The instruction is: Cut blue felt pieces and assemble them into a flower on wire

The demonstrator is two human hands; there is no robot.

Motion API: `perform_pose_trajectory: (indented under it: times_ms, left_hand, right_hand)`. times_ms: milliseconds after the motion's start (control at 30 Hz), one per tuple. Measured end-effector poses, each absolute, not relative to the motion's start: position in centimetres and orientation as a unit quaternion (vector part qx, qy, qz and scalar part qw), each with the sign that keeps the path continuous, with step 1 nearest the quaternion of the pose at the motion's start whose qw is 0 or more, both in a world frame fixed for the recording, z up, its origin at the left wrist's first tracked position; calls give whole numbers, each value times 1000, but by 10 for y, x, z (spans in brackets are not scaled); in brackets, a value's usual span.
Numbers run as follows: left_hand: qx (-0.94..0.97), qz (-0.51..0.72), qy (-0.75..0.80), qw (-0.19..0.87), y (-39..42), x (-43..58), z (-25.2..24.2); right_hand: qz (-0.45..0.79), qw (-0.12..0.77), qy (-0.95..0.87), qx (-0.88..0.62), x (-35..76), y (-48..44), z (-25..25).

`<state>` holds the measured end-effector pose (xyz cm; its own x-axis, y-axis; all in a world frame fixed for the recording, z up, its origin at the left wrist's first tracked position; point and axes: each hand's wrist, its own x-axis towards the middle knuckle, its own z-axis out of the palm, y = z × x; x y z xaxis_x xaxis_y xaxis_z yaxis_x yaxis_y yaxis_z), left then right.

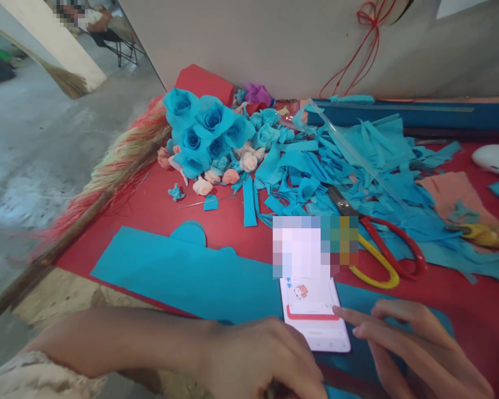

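Closest is the left hand (258, 360), low down with its fingers curled in — I cannot tell if it holds a thing. To its right, the right hand (419, 338) is loose and holds nothing, one fingertip at the right edge of the phone (314, 318). The phone lies face up and lit, just past the left hand, on long blue paper (170, 277) on the red table (149, 205). Past it, to the right, are scissors (357, 214) by a heap of blue strips (353, 160). Left of the strips are big blue flowers (210, 122) and small pink roses (202, 186). Behind is a grey wall (241, 39) — and far off, on the left, a person (118, 27) sits.
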<state>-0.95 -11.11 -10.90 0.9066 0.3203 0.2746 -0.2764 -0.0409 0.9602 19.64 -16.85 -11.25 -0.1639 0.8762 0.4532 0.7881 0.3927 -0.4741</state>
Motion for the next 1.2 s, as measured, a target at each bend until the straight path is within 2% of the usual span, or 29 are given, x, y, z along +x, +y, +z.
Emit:
perform_pose_trajectory:
  times_ms: [300, 800, 1200]
  left_hand:
    - [684, 222, 6, 695, -110, -9, -108]
    - [683, 205, -5, 701, -109, -9, -108]
    - [678, 218, -16, 701, -108, -8, -108]
  right_hand:
    - [90, 329, -814, -470, 203, -176, -129]
    - [76, 328, -803, -491, 194, -171, -118]
    - [116, 201, -859, -457, 188, -167, -119]
